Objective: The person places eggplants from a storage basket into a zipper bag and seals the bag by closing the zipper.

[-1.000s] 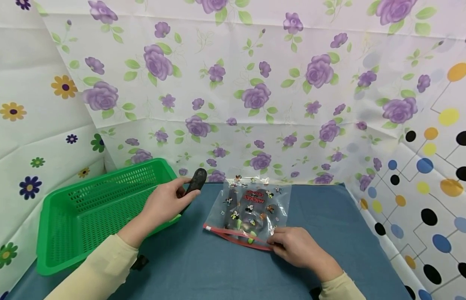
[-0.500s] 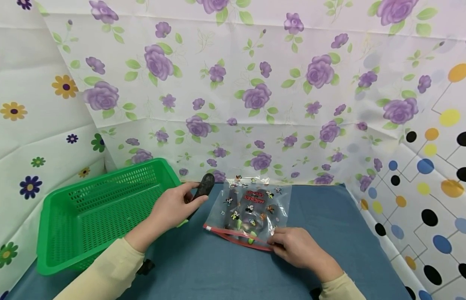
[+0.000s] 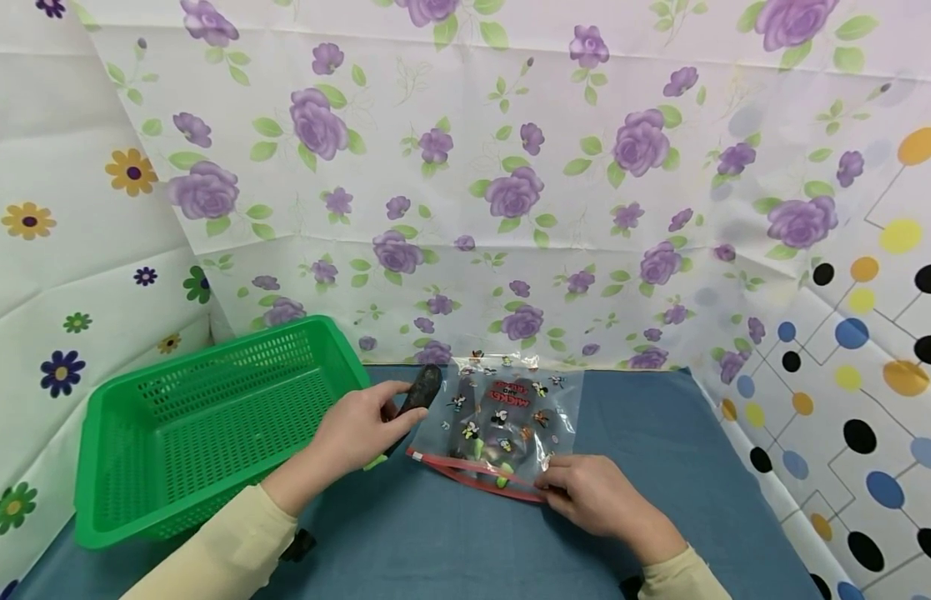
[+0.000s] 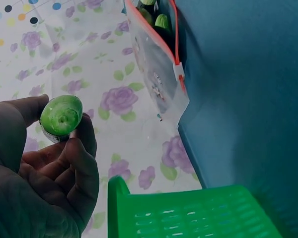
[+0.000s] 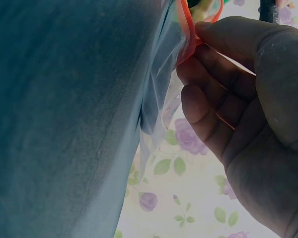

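Note:
My left hand (image 3: 367, 425) grips a long, near-black eggplant (image 3: 424, 390) between thumb and fingers, just left of a clear zip bag. In the left wrist view, the eggplant's rounded green end (image 4: 62, 115) faces the camera. The zip bag (image 3: 566, 400), printed with small cartoon figures and red lettering, lies on the blue cloth. Inside it are dark pieces with green ends (image 3: 503, 477). Its red-edged mouth (image 3: 465, 477) gapes toward me. My right hand (image 3: 596, 496) pinches the right corner of that mouth, thumb over the red strip (image 5: 186, 29).
A green perforated basket (image 3: 97, 467) stands at the left, beneath and behind my left forearm. Blue cloth (image 3: 645, 417) covers the table. Flower-printed sheeting (image 3: 465, 167) rises behind the table's far edge, and a dotted sheet (image 3: 870, 433) hangs at the right.
My left hand has moved right and slightly toward me with the eggplant, from the basket's edge to the bag's left side. My right hand and the bag have stayed in place.

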Motion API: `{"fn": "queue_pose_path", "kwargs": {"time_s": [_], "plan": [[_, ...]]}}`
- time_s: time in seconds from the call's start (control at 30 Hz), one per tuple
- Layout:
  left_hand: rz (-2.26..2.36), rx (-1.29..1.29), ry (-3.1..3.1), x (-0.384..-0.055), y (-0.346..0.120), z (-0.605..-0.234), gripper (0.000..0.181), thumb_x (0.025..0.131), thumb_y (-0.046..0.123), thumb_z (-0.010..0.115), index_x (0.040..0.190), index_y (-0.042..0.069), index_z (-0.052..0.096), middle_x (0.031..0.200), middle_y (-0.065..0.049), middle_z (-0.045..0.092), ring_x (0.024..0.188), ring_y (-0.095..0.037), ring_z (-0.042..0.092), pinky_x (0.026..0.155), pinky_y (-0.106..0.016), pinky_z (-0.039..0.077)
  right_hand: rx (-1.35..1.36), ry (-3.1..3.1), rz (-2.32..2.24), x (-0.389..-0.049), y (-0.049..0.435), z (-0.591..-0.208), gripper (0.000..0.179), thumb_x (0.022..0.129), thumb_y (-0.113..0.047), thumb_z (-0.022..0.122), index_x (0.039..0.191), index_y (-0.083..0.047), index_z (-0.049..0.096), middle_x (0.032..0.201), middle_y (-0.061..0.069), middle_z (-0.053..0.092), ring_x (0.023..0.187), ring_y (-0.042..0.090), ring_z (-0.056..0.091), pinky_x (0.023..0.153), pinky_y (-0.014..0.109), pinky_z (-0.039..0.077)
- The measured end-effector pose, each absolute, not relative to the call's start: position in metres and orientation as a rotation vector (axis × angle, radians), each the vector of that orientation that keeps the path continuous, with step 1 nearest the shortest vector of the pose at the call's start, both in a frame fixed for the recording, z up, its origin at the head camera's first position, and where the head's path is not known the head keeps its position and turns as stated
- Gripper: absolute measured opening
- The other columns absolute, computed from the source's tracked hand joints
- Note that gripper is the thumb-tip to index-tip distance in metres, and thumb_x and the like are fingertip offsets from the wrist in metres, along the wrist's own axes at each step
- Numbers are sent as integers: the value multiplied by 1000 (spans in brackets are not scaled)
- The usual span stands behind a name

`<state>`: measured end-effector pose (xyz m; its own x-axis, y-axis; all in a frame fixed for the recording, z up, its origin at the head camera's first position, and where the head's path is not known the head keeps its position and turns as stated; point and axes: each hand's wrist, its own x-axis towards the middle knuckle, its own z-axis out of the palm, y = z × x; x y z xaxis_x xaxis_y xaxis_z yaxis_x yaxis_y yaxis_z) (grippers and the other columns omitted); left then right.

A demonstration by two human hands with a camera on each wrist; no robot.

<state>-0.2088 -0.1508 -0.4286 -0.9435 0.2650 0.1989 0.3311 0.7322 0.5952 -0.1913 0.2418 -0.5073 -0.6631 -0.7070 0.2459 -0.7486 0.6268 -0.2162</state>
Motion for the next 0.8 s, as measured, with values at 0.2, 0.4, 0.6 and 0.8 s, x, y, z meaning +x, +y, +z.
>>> {"fn": "queue_pose_path", "kwargs": {"time_s": [0.2, 0.4, 0.6, 0.8], "plan": [[-1032, -503, -2844, -206, -146, -432, 60, 105, 51, 77, 149, 10, 70, 73, 10, 64, 52, -14, 55, 52, -36, 42, 1222, -2702, 452, -191, 242, -507, 12, 98, -14, 87, 108, -22, 86, 96, -13, 71, 77, -3, 63, 66, 28, 55], [-1043, -547, -2853, -206, -144, -434, 61, 105, 52, 77, 149, 10, 70, 72, 11, 64, 52, -13, 56, 51, -35, 42, 1223, -2702, 455, -191, 241, -506, 12, 98, -14, 87, 108, -21, 86, 96, -13, 71, 77, -3, 62, 65, 28, 55], [-1059, -601, -2861, -206, -142, -439, 59, 106, 52, 76, 148, 11, 71, 71, 13, 63, 51, -12, 56, 51, -34, 41, 1220, -2706, 461, -191, 241, -506, 12, 98, -13, 86, 108, -21, 86, 96, -13, 71, 78, -3, 63, 66, 28, 56], [-1062, -654, -2865, -205, -138, -447, 60, 106, 54, 75, 148, 12, 71, 69, 14, 61, 51, -12, 54, 50, -32, 39, 1224, -2705, 464, -191, 242, -505, 13, 98, -13, 86, 108, -21, 86, 97, -12, 72, 78, -3, 63, 65, 28, 55]]}}
